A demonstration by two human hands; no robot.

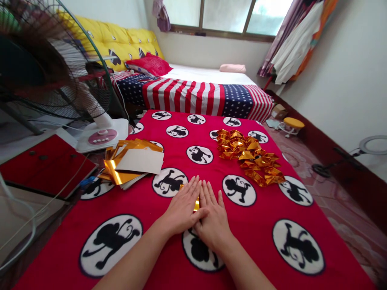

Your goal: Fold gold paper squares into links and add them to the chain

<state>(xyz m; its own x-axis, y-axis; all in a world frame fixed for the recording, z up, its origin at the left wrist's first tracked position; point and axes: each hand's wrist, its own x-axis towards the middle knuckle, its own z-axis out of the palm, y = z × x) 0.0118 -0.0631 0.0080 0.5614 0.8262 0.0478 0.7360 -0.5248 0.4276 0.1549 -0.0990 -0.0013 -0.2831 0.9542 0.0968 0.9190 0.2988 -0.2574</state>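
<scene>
My left hand [183, 207] and my right hand [213, 213] lie flat side by side on the red monkey-print cloth [169, 257], fingers stretched out and pointing away from me. Under them is a piece of gold foil paper [196, 204]; only a strip between the hands and a small corner by the left fingers show. Its folded shape is hidden. To the left sits a loose stack of gold foil sheets [111, 171], with a pale sheet [140, 160] on top. Several folded gold foil pieces [246, 155] lie grouped at the right.
A fan [102, 131] stands at the left beside a red panel [45, 165]. Beyond the cloth is a bed with a striped and starred cover [184, 94]. A yellow stool [293, 123] and a ring-light stand [344, 155] are on the floor at the right.
</scene>
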